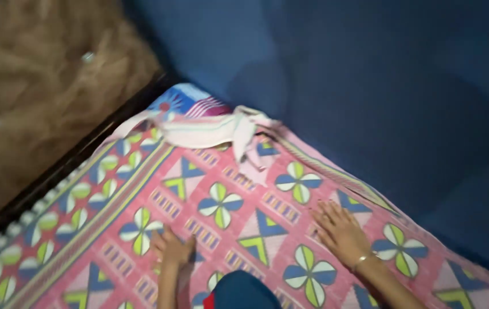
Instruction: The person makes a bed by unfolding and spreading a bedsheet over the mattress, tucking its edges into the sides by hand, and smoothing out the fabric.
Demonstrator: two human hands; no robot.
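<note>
Two hands, the left hand [173, 249] and right hand [340, 230], one patterned bedsheet [227, 206], one crumpled cloth [210, 130].

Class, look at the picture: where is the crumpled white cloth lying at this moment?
The white cloth lies at the far corner of the patterned bedsheet, by the blue wall, beyond both hands.

- A pink bedsheet [238, 212] is spread flat over the bed, printed with blue, green and white petal rounds, blue triangles and striped bands.
- Its far corner is tucked into the angle where the blue wall meets the brown headboard.
- It is pressed flat by the left hand [173, 249] and the right hand [340, 232], both laid palm down.
</note>
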